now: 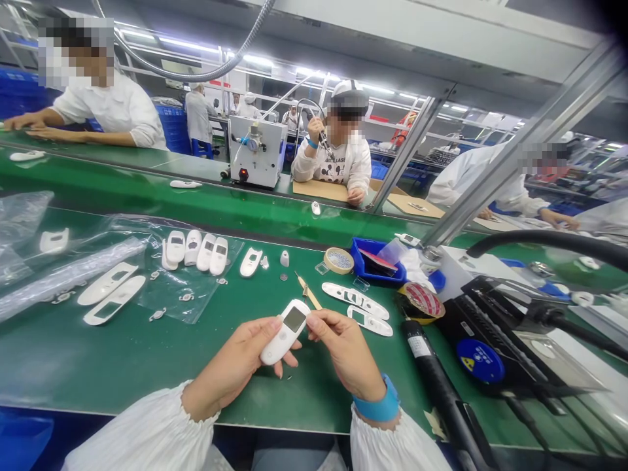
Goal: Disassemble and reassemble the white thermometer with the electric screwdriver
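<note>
White handheld casing with a dark rectangular window is held just above the green bench, clasped between both hands. Its lower body is wrapped by the left hand, while the edge beside the window is pinched by the fingertips of the right hand; neither hand is released. The casing is tilted with its window end toward the right hand, a hold that seems chosen to leave that edge exposed and turned toward the eyes. A slim pointed tool with a wooden handle is laid on the bench just beyond the casing, apparently kept close for quick pick-up. White faceplates lie to its right, and white housings are lined up on a clear plastic bag to the left, seemingly grouped by part. A blue tray and a tape roll are placed further ahead, and a black cylindrical tool is laid at the right.
</note>
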Available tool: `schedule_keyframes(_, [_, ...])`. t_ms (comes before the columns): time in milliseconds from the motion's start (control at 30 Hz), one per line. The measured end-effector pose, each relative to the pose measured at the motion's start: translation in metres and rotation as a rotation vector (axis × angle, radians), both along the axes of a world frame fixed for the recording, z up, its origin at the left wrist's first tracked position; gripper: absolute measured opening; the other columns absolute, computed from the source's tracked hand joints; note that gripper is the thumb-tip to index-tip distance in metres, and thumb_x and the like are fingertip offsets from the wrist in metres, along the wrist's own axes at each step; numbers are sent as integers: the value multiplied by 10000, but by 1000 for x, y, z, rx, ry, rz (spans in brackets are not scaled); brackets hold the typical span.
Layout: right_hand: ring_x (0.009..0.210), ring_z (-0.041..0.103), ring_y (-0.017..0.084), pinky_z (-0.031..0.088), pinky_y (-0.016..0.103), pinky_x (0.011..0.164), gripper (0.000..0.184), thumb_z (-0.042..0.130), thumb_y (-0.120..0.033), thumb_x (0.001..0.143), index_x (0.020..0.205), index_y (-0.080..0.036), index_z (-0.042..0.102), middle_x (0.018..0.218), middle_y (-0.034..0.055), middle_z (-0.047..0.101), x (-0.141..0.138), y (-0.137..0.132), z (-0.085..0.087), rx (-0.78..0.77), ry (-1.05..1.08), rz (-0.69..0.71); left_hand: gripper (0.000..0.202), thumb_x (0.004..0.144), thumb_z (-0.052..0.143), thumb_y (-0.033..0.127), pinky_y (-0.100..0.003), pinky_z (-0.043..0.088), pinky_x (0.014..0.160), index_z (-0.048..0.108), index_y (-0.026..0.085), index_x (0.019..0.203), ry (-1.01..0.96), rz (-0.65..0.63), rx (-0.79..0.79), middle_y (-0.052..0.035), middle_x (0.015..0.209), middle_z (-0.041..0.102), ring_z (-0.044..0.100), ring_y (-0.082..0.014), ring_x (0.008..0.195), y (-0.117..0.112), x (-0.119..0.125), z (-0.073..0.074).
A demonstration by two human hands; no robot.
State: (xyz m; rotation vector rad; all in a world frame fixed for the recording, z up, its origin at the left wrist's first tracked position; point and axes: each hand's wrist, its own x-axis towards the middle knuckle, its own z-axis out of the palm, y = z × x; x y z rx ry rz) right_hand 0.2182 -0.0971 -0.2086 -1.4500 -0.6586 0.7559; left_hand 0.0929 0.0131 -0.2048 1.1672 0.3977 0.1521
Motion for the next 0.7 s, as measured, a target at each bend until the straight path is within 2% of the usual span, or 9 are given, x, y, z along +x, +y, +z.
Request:
schedule_keyframes(100, [622,481,103,403,246,623,270,625,-417,710,755,-154,666,658,5,586,3,1,7,-31,-42,-6,381,840,447,428,-206,426,516,610,101,946,-6,-9,42,-103,791,638,561,-129,612,3,5,0])
schedule_keyframes(233, [627,489,106,404,250,626,273,619,-418,716,757,-152,666,654,8,587,11,5,13,-37,-75,-17,372,839,452,417,-208,436,509,593,108,990,-14,-22,-16,-119,880,630,582,-146,655,8,13,7])
schedule_keyframes(400, [604,477,96,390,242,602,245,627,-398,713,734,-157,659,638,-5,568,25,15,23,-10,-104,-18,371,846,457,381,-222,453,553,545,124,1099,-34,-30,-100,-110,862,628,579,-142,658,16,25,22])
schedule_keyframes(567, [594,462,96,386,235,594,249,624,-399,720,734,-153,661,610,-6,553,33,20,41,21,-130,18,356,833,489,365,-237,461,592,573,147,1102,-109,-48,-132,-124,984,613,588,-189,803,21,34,39])
schedule_keyframes(700, [620,506,119,416,245,605,230,631,-394,713,714,-169,678,653,17,572,33,17,61,60,-134,36,371,755,580,429,-247,457,579,639,178,1022,-92,-27,-154,-111,939,638,593,-221,822,18,34,59])
